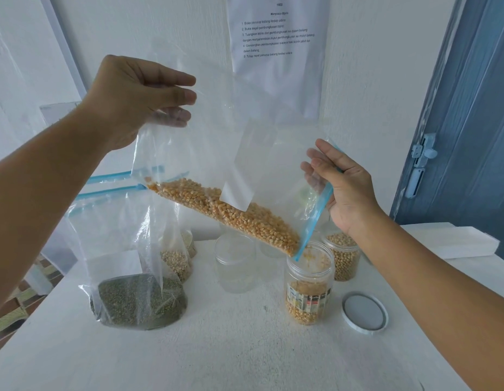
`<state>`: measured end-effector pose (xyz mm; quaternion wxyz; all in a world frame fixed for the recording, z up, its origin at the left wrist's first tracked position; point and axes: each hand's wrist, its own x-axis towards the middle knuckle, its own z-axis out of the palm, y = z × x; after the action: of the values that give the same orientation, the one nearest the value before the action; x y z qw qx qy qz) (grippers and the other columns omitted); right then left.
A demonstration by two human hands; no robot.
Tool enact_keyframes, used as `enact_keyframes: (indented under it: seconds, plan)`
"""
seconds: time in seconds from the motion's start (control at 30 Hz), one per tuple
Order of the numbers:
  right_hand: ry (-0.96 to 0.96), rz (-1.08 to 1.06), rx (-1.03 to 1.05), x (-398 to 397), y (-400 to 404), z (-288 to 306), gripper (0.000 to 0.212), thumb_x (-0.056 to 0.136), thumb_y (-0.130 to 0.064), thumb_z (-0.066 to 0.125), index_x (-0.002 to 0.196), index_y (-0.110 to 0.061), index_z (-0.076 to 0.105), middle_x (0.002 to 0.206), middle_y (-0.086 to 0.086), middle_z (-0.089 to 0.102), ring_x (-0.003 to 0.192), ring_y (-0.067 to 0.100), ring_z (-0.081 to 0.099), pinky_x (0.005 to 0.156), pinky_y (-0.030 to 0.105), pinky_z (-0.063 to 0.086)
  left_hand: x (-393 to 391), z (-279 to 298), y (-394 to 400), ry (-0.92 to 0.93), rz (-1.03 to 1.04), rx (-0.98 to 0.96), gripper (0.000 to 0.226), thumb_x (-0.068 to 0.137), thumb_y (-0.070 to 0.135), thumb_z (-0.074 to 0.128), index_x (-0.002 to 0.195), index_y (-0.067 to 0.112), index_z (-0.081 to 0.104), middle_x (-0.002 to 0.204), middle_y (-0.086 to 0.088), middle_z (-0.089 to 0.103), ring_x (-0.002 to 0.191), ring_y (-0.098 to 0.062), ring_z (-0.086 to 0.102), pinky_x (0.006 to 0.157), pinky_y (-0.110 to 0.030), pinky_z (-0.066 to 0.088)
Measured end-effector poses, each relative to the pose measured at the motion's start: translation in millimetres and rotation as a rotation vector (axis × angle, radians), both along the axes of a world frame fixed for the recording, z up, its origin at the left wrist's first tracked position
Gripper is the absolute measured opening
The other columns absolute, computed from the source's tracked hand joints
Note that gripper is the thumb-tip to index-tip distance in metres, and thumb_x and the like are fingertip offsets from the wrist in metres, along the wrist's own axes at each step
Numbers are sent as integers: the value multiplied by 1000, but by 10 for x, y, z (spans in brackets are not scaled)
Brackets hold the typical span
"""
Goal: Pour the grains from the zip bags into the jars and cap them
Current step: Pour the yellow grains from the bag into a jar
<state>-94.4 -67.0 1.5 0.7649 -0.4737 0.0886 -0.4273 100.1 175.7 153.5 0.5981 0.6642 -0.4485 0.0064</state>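
A clear zip bag of yellow corn kernels point(225, 210) hangs tilted over the table. My left hand point(138, 100) pinches its raised bottom corner. My right hand point(341, 187) grips the blue zip edge, holding the mouth down over an open labelled jar point(308, 283). Kernels are falling into that jar, which is partly filled. Its white lid point(364, 312) lies on the table to the right. An empty clear jar point(235, 263) stands at the centre.
A zip bag of green beans point(138, 300) sits at the left, with a bag of pale grains point(176, 263) behind it. A jar of pale beans point(344, 255) stands behind the corn jar. A white box point(453, 241) lies at the right, near a blue door point(470, 108).
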Motion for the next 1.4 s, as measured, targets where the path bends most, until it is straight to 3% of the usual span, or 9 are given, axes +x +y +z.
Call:
enact_keyframes:
  seconds: [1.1, 1.4]
  plan:
    - [11, 10, 17, -32, -36, -58, 33, 95, 5, 66, 119, -15, 74, 111, 4, 79, 101, 26, 77, 86, 29, 61, -6, -17, -50, 13, -10, 25, 25, 78, 11, 85, 103, 13, 81, 91, -12, 80, 72, -24, 75, 81, -41, 65]
    - [18, 4, 12, -60, -31, -49, 31, 95, 5, 66, 118, -14, 74, 106, 4, 79, 93, 22, 77, 89, 31, 62, -21, -17, -51, 6, -20, 29, 25, 79, 11, 85, 104, 13, 80, 89, -10, 80, 72, -24, 76, 81, -42, 65]
